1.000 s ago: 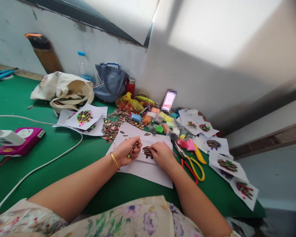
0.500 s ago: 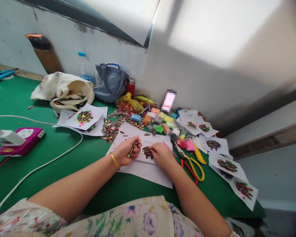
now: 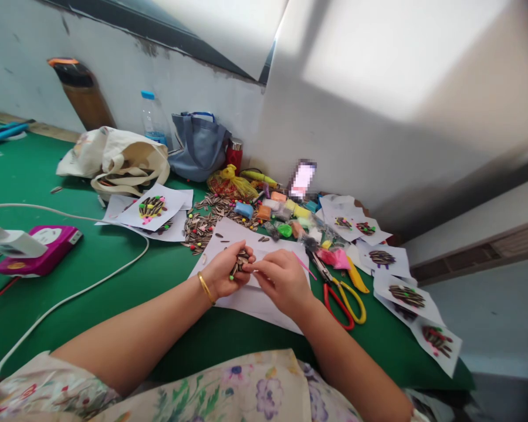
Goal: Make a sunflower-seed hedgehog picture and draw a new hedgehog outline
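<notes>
My left hand [image 3: 229, 269] is cupped, its fingers curled around a small heap of striped sunflower seeds [image 3: 241, 261]. A bead of light green shows at the lower edge of that heap. Against these seeds rest the fingertips of my right hand [image 3: 284, 281], bent close together; whatever is between them is too small to make out. Both hands hover over a white sheet of paper [image 3: 264, 310], where a few loose seeds lie near the top. The seed figure on the sheet is now covered by my right hand.
Behind the sheet spreads a seed pile [image 3: 202, 225] with coloured beads, beside packets of modelling clay [image 3: 264, 212]. Pliers with red and yellow handles [image 3: 345, 302] and a yellow cutter [image 3: 357, 275] lie right. Finished seed pictures [image 3: 407, 296] line the right edge. A white cable [image 3: 79, 296] crosses the left.
My right hand has left the seed figure on the paper and moved left to the seeds in my left palm. My left hand stays nearly in place.
</notes>
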Demonstrator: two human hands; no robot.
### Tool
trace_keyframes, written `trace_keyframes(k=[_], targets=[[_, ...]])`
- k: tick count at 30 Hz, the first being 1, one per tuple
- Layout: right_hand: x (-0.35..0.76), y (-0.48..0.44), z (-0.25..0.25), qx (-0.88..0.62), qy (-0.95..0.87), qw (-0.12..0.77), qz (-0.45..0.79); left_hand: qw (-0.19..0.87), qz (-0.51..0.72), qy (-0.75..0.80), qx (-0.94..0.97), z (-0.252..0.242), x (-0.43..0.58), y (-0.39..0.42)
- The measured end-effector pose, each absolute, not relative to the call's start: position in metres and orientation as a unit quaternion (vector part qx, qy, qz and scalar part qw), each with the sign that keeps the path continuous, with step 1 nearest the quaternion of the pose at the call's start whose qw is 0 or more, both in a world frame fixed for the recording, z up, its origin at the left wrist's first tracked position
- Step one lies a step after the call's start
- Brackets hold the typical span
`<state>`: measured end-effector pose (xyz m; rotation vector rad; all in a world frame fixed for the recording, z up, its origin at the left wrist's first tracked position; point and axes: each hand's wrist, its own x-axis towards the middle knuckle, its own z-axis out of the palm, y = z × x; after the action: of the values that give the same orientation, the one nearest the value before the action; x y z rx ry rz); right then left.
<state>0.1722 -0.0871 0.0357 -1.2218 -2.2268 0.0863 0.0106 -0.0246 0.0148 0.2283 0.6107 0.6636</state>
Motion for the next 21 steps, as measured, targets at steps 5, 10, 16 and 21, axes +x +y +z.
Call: trace_keyframes(k=[5, 10, 16, 21], targets=[[0.142, -0.085, 0.045, -0.438, -0.870, 0.223, -0.031, 0.877, 0.341, 0.322, 0.103, 0.012, 0.014, -0.027], [0.132, -0.080, 0.045, -0.454, -0.867, 0.196, -0.060, 0.865, 0.354, 0.344, 0.091, 0.019, 0.016, -0.030], [0.133, -0.078, 0.044, -0.483, -0.833, 0.269, 0.020, 0.880, 0.342, 0.317, 0.093, 0.019, 0.017, -0.030], [0.145, -0.073, 0.043, -0.505, -0.771, 0.363, 0.132, 0.882, 0.316, 0.335, 0.098, 0.016, 0.016, -0.030]])
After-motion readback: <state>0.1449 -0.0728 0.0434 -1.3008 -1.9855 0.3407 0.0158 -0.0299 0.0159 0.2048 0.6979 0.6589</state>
